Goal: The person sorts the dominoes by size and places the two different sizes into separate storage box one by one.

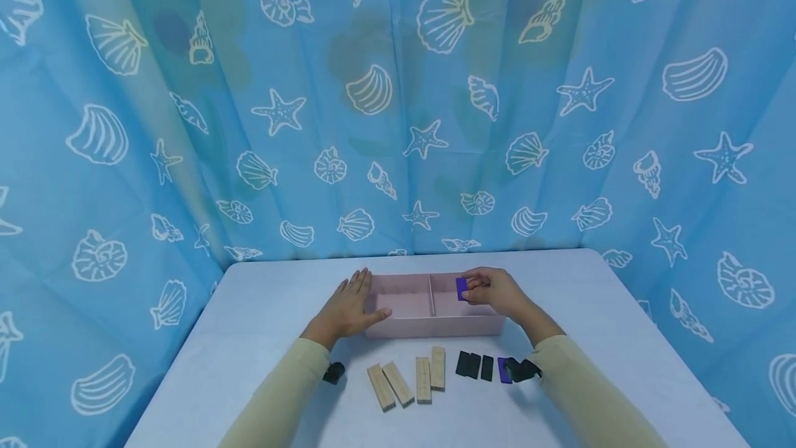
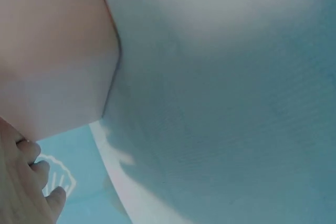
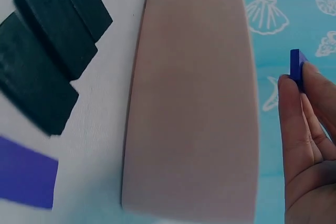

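Note:
A pink two-compartment box (image 1: 435, 328) stands on the table, with a divider (image 1: 432, 296) between its compartments. My left hand (image 1: 349, 306) rests on the box's left end, fingers extended and thumb along the front rim. In the left wrist view only some of its fingers (image 2: 31, 182) show beside the box wall. Between thumb and fingertips my right hand (image 1: 497, 290) pinches a small flat purple block (image 1: 461, 289), held over the right compartment. The right wrist view shows this block (image 3: 295, 64) edge-on, above the level of the box rim.
Several light wooden blocks (image 1: 423, 380) lie in front of the box. To their right are three black blocks (image 1: 474, 366) and another purple block (image 1: 502, 370), partly hidden by the right wrist camera (image 1: 524, 369). A blue shell-patterned curtain (image 1: 398, 123) surrounds the white table (image 1: 267, 310).

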Tool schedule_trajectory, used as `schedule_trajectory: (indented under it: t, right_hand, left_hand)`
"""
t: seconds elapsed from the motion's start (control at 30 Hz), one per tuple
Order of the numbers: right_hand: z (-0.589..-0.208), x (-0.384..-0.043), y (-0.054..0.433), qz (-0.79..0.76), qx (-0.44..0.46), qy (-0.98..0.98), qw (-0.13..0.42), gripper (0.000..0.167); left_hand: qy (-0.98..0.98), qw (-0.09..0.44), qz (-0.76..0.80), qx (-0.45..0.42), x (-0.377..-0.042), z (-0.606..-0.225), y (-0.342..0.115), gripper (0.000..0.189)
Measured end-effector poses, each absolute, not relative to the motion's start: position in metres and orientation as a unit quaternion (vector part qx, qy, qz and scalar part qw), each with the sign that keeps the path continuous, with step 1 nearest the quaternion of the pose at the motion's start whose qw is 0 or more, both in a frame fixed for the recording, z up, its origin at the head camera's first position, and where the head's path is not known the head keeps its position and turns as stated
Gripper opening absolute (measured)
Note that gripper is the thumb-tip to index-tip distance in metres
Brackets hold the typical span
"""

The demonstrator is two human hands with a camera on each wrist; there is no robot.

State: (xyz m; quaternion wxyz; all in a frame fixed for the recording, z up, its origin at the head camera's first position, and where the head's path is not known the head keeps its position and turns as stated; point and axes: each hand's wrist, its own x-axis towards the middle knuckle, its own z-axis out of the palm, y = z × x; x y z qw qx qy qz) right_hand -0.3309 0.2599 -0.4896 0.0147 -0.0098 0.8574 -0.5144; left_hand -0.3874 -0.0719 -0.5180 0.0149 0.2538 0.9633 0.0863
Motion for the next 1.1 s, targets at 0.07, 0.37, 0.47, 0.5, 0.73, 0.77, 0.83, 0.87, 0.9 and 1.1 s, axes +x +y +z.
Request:
schedule_trajectory:
  t: [0.07,0.37,0.47,0.5,0.73,0.77,0.83,0.87,0.9,1.1]
  right_hand:
    - [-0.492,-0.336,0.257,-0.520,-0.013,0.854,0.017,0.041]
    - [-0.496,-0.356,0.243,-0.498,-0.008,0.866,0.036,0.039]
    - [-0.500,-0.362,0.241,-0.479,-0.005,0.877,0.044,0.036]
    - [-0.502,-0.364,0.241,-0.466,-0.003,0.884,0.043,0.035]
    - [-0.512,-0.375,0.236,-0.378,0.033,0.924,0.045,0.030]
    - [-0.512,-0.377,0.235,-0.375,0.038,0.925,0.048,0.029]
    - [-0.514,-0.379,0.232,-0.371,0.043,0.926,0.053,0.026]
    - [-0.514,-0.380,0.231,-0.374,0.046,0.925,0.055,0.025]
    - [-0.515,-0.381,0.230,-0.374,0.049,0.924,0.060,0.024]
    - [-0.518,-0.382,0.223,-0.413,0.042,0.904,0.098,0.015]
  left_hand:
    - [0.963,0.013,0.086,0.256,-0.388,-0.519,-0.072,0.100]
    - [0.962,0.009,0.087,0.257,-0.389,-0.519,-0.075,0.104]
    - [0.961,0.014,0.099,0.257,-0.387,-0.518,-0.075,0.106]
    - [0.961,0.015,0.103,0.257,-0.387,-0.518,-0.075,0.105]
    - [0.961,0.013,0.101,0.257,-0.385,-0.519,-0.073,0.104]
    - [0.961,0.012,0.099,0.257,-0.385,-0.519,-0.073,0.104]
    - [0.960,0.011,0.106,0.258,-0.385,-0.519,-0.073,0.104]
    - [0.959,0.010,0.112,0.259,-0.385,-0.519,-0.073,0.103]
    - [0.959,0.009,0.115,0.259,-0.385,-0.519,-0.073,0.103]
    - [0.960,0.006,0.110,0.257,-0.386,-0.522,-0.074,0.114]
